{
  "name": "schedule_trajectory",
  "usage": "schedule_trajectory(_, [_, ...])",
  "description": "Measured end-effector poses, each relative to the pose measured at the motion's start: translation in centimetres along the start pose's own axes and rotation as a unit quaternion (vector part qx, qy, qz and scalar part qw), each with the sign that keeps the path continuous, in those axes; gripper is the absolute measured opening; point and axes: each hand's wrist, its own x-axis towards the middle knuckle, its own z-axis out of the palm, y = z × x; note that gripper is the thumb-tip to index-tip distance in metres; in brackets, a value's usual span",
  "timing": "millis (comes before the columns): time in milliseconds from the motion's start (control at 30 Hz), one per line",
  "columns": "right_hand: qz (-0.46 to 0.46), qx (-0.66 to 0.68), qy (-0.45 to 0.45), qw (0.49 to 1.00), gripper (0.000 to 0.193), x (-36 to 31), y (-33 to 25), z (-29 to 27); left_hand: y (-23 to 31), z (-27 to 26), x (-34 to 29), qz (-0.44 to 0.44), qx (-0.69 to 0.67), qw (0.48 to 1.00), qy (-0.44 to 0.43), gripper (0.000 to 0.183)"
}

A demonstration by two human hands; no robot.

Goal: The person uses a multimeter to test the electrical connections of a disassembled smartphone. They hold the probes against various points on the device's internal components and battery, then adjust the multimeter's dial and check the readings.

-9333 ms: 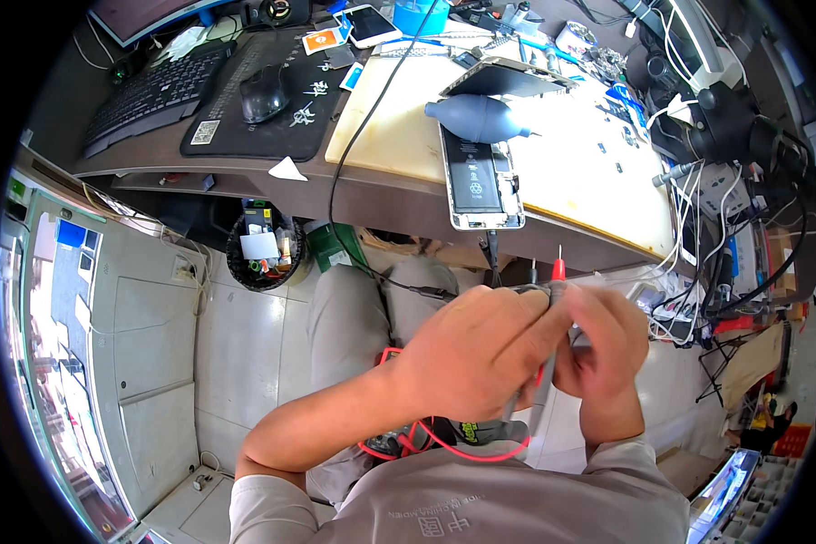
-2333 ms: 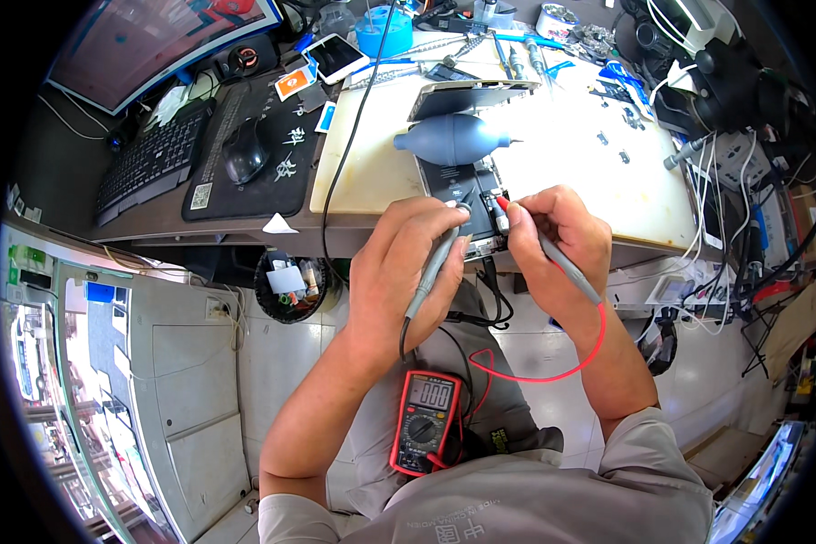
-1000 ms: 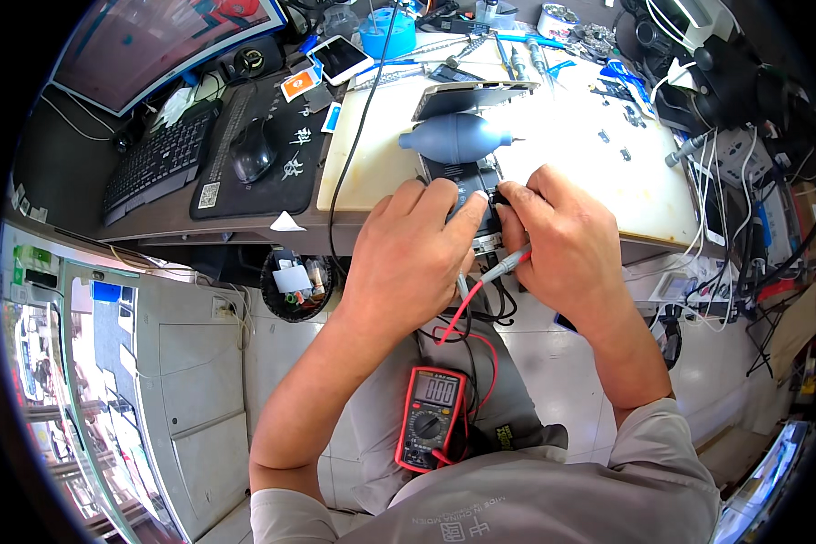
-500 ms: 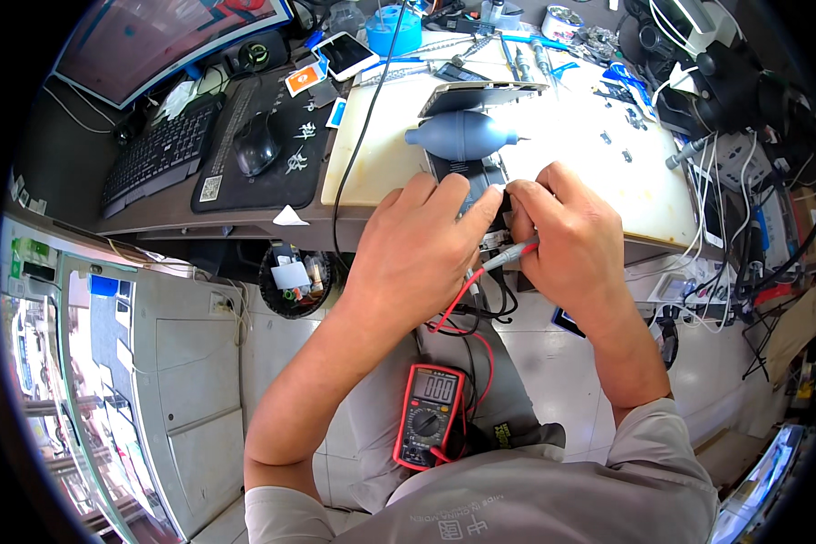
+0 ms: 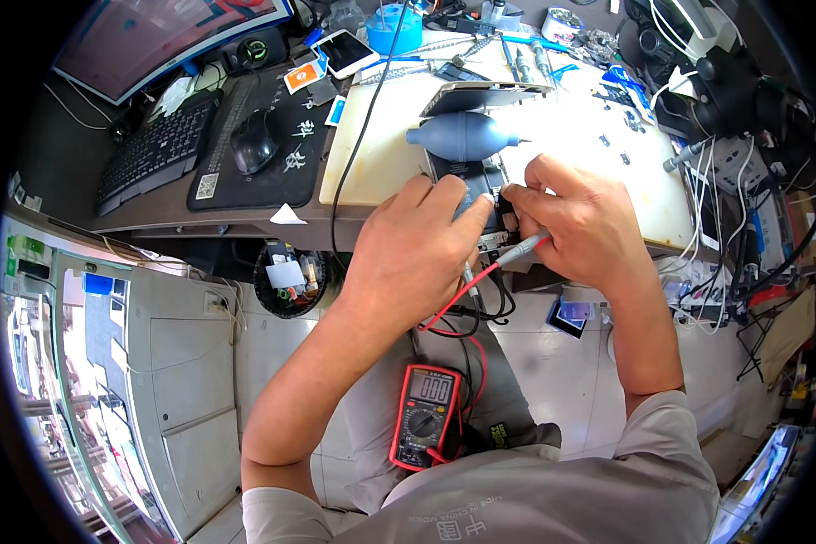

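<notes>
An opened phone (image 5: 467, 172) with dark parts and small metal pieces lies at the bench's front edge, between my hands. My left hand (image 5: 412, 240) bends over its left side, thumb and forefinger on it; the other fingers are partly hidden. In my right hand (image 5: 580, 218), a red and grey test probe (image 5: 521, 247) is tucked against the palm, while thumb and forefinger are close together beside the phone's right side. Whether a small piece is pinched there I cannot make out. The probe's red lead runs down toward a red multimeter (image 5: 424, 417) on my lap.
A blue-grey air blower (image 5: 467, 136) lies just beyond the phone, before a tilted flat panel (image 5: 480, 95). Screwdrivers (image 5: 526, 63) and small parts lie farther back. At left are a mouse (image 5: 256, 143) and keyboard (image 5: 159, 150). A black cable (image 5: 358, 145) crosses the bench's left part.
My fingertips have drawn apart: the right hand has shifted slightly right, and the left thumb has lowered toward the phone. More of the phone's inside shows between them. The probe moved with the right hand.
</notes>
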Motion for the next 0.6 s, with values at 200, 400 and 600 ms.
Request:
schedule_trajectory(200, [0.023,0.071,0.01,0.997,0.036,-0.4,0.3,0.6,0.0,0.1,-0.2,-0.002,-0.012,1.0,0.018,0.049])
schedule_trajectory(400, [0.048,0.084,0.047,0.994,0.027,-0.4,0.2,1.0,-0.2,-0.1,-0.2,0.012,0.0,1.0,0.013,0.049])
schedule_trajectory(600, [0.038,0.066,0.028,0.997,0.02,0.5,0.6,0.8,-0.3,-0.5,0.7,0.038,0.059,0.997,-0.043,0.053])
